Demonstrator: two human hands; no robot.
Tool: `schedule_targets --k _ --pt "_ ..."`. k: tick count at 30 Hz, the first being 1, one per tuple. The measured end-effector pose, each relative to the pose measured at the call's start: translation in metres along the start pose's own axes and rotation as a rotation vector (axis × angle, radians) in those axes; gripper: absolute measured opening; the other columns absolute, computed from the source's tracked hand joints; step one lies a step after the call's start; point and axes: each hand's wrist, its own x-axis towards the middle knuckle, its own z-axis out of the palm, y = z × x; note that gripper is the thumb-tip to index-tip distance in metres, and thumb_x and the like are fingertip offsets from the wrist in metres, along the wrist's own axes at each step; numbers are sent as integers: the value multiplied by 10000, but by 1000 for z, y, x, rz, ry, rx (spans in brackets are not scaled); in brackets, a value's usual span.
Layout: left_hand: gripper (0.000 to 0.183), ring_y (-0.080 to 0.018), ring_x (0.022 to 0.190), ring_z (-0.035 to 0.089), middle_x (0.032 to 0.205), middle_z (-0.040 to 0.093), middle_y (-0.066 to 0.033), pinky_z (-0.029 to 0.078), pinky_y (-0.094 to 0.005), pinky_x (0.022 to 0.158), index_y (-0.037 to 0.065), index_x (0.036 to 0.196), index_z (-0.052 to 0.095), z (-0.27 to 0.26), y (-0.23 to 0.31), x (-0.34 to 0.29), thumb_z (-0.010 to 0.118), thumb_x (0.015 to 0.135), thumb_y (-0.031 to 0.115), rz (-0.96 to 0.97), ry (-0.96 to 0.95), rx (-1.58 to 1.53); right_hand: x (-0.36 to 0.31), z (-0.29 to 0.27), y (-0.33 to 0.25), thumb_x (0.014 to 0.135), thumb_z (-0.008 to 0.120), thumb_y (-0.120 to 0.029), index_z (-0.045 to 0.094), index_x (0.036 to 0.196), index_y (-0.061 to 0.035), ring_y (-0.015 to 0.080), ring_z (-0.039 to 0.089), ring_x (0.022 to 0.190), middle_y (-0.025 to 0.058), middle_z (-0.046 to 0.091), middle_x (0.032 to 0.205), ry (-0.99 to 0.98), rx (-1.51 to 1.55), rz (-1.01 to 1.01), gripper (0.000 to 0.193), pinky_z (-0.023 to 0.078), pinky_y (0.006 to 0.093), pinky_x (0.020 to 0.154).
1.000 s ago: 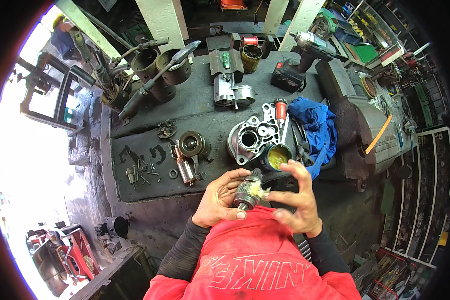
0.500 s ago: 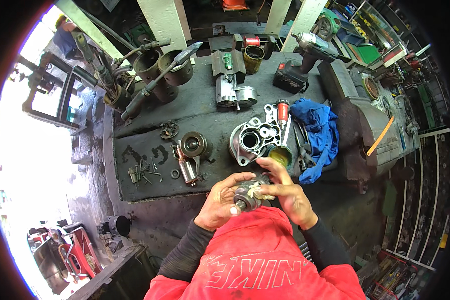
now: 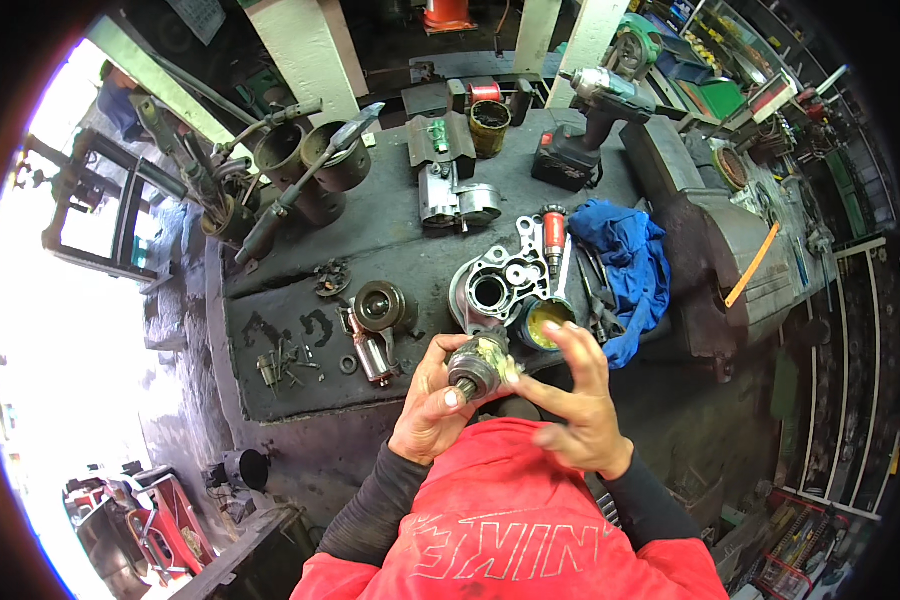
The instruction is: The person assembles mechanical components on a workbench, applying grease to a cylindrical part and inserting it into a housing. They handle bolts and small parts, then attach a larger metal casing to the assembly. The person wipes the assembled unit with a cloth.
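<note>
My left hand (image 3: 430,415) grips a cylindrical metal starter drive (image 3: 473,370) with a toothed shaft end, thumb on the near side. Pale yellow grease (image 3: 494,354) is smeared on its side. My right hand (image 3: 587,415) is to its right with fingers spread; its index fingertip is at the greased side, and the thumb is blurred. Just beyond my hands, an open tub (image 3: 530,335) of yellow-green grease stands beside a cast aluminium housing (image 3: 489,291) with a round bore. A red-handled screwdriver (image 3: 554,237) lies at the housing's right.
Left on the dark bench (image 3: 300,395) are an armature (image 3: 371,355), a round metal casing (image 3: 380,304) and scattered small screws (image 3: 292,362). A blue cloth (image 3: 630,250) lies right, before a large vise (image 3: 730,270). Farther back stand a cordless impact wrench (image 3: 595,120) and a silver starter unit (image 3: 455,195).
My right hand has drawn back to the right and spread its fingers. The starter drive has turned, its shaft end now toward me, and grease remains on it. The view has shifted slightly.
</note>
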Motion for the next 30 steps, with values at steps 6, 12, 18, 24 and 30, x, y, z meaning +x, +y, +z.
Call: schedule_targets --k 6,12,18,24,30 --pt "918 -429 1356 604 1463 577 -236 508 -583 1154 109 1487 416 -2 3 2 940 783 377 -59 -138 7 0 33 8 1128 177 -682 721 1393 -14 300 251 1585 139 202 1781 81 1283 340 902 153 471 1306" --pt "961 -434 1333 611 1434 589 -262 523 -567 1123 124 1493 422 2 0 3 955 756 435 23 -102 6 -12 33 5 1140 205 -649 765 1330 -51 316 165 1641 154 230 1779 136 1233 330 841 87 489 1321" --pt "1006 -389 1212 693 1356 610 -259 579 -535 1066 57 1455 409 9 12 2 941 722 494 -178 -235 38 32 23 29 1060 63 -789 766 1322 -11 339 226 1619 191 276 1752 -168 1225 308 1081 110 493 1314" --pt "1011 -373 1192 699 1369 605 -239 573 -569 1081 38 1463 435 19 1 -5 896 766 608 -208 -130 -62 27 22 29 1064 117 -790 768 1363 -116 365 253 1611 203 274 1754 -193 1169 225 984 159 503 1292" --pt "810 -358 1344 614 1510 551 -177 531 -567 1126 51 1478 464 17 -11 -5 813 915 517 -110 -83 -174 -8 13 20 1074 349 -746 751 1404 -164 411 318 1582 246 343 1715 10 501 55 781 229 527 1270"
